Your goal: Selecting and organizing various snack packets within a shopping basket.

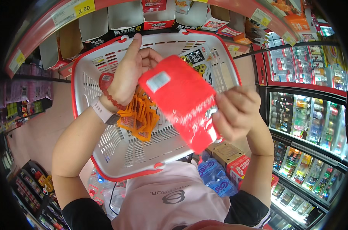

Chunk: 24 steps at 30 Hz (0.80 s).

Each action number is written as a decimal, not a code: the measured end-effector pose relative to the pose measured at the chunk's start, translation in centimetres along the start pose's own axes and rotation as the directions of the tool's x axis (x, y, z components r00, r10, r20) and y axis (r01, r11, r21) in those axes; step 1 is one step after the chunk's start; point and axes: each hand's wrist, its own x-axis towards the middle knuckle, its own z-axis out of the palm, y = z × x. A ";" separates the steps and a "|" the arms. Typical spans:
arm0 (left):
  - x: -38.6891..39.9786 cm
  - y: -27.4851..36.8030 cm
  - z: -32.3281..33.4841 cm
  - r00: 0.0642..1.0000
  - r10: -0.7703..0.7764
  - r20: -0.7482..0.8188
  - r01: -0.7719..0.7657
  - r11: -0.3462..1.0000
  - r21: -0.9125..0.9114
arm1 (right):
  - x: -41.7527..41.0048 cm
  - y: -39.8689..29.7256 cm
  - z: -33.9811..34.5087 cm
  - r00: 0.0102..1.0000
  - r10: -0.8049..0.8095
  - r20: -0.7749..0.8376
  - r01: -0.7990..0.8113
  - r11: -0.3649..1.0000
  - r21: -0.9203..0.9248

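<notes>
My right hand [238, 112] pinches the lower right edge of a shiny red snack packet [177, 92]. The packet tilts above the basket and is slightly blurred; a pale label with a barcode shows on it. My left hand [133, 63] is at the packet's upper left corner, thumb raised and fingers partly curled behind that corner. Whether it touches the packet is unclear. Beneath both hands is a white plastic shopping basket [116, 161] with a red rim. Inside lie several small orange snack packets [139, 115], a red packet [106, 80] and a black-and-white snack packet [197, 57].
A shelf edge with price tags [73, 13] arches above the basket, with open cardboard display boxes [125, 14] behind. Glass-door drink coolers [306, 115] line the right side. Shrink-wrapped bottles [217, 178] and cartons [227, 155] stand on the floor at lower right.
</notes>
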 end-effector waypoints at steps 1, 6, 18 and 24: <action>0.0 0.1 0.0 1.000 0.000 -0.003 0.000 1.000 -0.002 | -0.3 0.9 0.5 0.999 0.031 0.034 -0.030 0.998 -0.055; -0.2 0.1 -0.4 0.994 0.049 -0.094 -0.015 0.945 0.326 | -1.9 6.6 5.4 0.927 0.374 -0.020 -0.374 0.924 -0.077; -1.2 -2.6 -1.7 0.906 -0.283 0.316 -0.267 0.198 0.943 | 1.7 15.8 14.0 0.771 0.601 0.209 -0.557 0.796 -0.235; -1.4 -1.8 -1.2 0.923 -0.245 0.297 -0.263 0.160 0.951 | 3.0 16.7 15.4 0.771 0.592 0.235 -0.546 0.804 -0.236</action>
